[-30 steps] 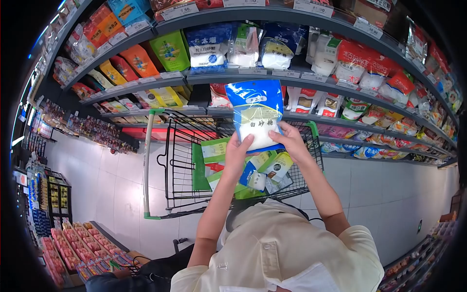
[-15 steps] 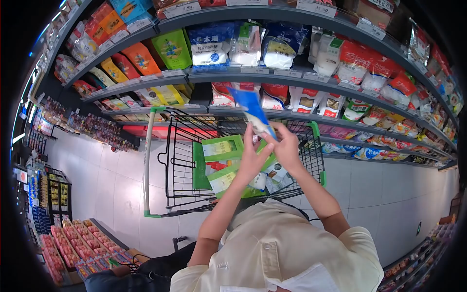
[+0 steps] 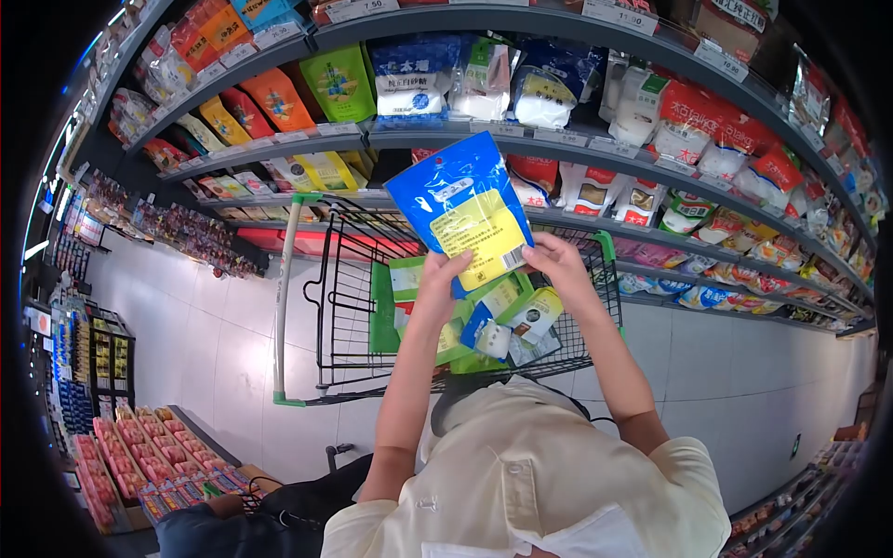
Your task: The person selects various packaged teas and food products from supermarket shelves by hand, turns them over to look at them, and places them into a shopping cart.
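A blue and yellow plastic pouch (image 3: 465, 212) with a barcode is held up over the shopping cart (image 3: 353, 358), its printed panel facing me. My left hand (image 3: 441, 279) grips its lower left edge, fingers closed on it. My right hand (image 3: 561, 267) pinches the lower right edge near the barcode. What the pouch contains cannot be seen. Below in the cart lie green packets (image 3: 406, 279), a small blue-and-white bag (image 3: 487, 337) and a yellow-topped packet (image 3: 538, 312); the pouch and my hands partly hide them.
Curved-looking shelves (image 3: 437, 138) ahead hold bagged goods, including blue-and-white sugar bags (image 3: 411, 84) and red-and-white bags (image 3: 684, 130). At lower left, pink packages (image 3: 116, 465) fill a display. Another person's dark clothing (image 3: 214, 535) shows at the bottom left.
The pouch, seen nearly edge-on before, has been turned so its broad printed face shows. My hands have moved apart to its two lower edges.
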The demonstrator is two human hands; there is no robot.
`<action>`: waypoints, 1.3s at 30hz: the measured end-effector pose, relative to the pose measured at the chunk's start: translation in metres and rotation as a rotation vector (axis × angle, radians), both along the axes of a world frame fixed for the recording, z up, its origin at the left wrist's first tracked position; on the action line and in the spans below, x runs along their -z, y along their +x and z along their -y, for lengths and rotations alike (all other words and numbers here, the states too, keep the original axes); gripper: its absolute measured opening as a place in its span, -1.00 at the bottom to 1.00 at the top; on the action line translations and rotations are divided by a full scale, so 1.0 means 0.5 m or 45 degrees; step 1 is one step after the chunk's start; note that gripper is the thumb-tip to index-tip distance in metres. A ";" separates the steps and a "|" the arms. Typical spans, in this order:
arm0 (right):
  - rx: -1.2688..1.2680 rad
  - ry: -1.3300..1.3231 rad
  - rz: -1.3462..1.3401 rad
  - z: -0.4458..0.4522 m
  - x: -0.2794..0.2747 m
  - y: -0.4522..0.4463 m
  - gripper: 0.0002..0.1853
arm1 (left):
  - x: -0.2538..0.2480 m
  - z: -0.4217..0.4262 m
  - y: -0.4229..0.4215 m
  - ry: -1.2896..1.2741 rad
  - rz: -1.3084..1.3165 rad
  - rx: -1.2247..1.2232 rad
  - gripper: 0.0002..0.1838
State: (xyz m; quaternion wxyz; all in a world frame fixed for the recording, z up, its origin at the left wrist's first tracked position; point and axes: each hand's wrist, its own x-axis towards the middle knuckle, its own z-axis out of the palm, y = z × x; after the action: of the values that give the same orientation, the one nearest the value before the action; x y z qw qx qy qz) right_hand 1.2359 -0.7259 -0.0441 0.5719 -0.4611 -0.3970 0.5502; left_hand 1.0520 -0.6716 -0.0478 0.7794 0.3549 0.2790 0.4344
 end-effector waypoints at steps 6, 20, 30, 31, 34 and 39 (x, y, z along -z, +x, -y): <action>-0.045 -0.086 -0.150 0.009 0.010 -0.001 -0.72 | -0.015 -0.004 -0.009 0.078 -0.065 0.018 -0.50; -0.054 -0.077 -0.210 0.010 0.024 -0.002 -0.80 | -0.031 -0.006 -0.015 0.115 -0.079 0.051 -0.52; -0.110 -0.259 -0.330 0.012 0.012 -0.001 -0.69 | -0.030 -0.013 -0.006 -0.124 -0.106 0.048 -0.60; -0.175 -0.298 -0.456 0.011 0.013 0.000 -0.67 | -0.024 -0.018 -0.006 -0.223 -0.132 0.071 -0.61; -0.209 -0.400 -0.628 0.008 0.031 -0.003 -0.63 | 0.025 -0.031 -0.010 -0.367 -0.079 0.153 -0.64; -0.207 -0.419 -0.598 0.013 0.046 -0.003 -0.61 | 0.072 -0.031 -0.015 -0.450 -0.118 0.183 -0.62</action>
State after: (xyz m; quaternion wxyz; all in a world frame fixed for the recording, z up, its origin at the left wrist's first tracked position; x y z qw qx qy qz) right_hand 1.2346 -0.7322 -0.0670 0.5197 -0.3743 -0.1951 0.7429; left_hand 1.0443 -0.6564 -0.0836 0.8450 0.2511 0.3605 0.3049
